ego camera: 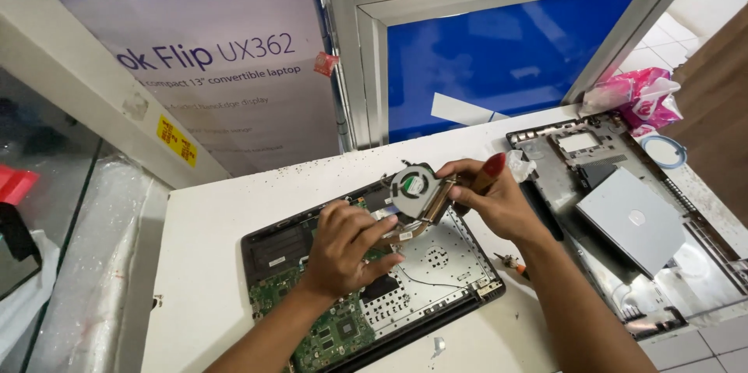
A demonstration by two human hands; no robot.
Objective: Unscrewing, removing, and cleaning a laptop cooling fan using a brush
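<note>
- Left hand (347,252): it rests on the opened laptop base (366,279), fingers curled down onto the green circuit board (331,326) and the thin end of the copper heat pipe (413,226). It is pressing and pinching, not wrapped around anything; whether the fingertips truly clamp the pipe end I cannot tell.
- Doing it well, as I judge it: keep this hand steady as the anchor, with pressure on the metal and not on the board's small parts, so the pipe does not bend.
- Cooling fan (413,186): round, grey, in a black housing, joined to the heat pipe. It is lifted clear of the base and tilted, between both hands, above the base's upper right part.
- Right hand (499,201): closed around a brush with a red-tipped wooden handle (489,170), its working end at the fan's edge. Short, light strokes away from the board would suit best, I think, with the fan blades kept from spinning freely.
- Small screwdriver (514,265): lies on the white table (202,264), just right of the base.
- Removed laptop cover (561,178): lies far right, a flat grey drive (629,219) on top.
- Pink plastic bag (643,96): behind the cover.
- Count: 2 hands, 1 fan, 1 heat pipe, 1 brush, 1 screwdriver, 1 base, 1 cover, 1 drive, 1 bag.
</note>
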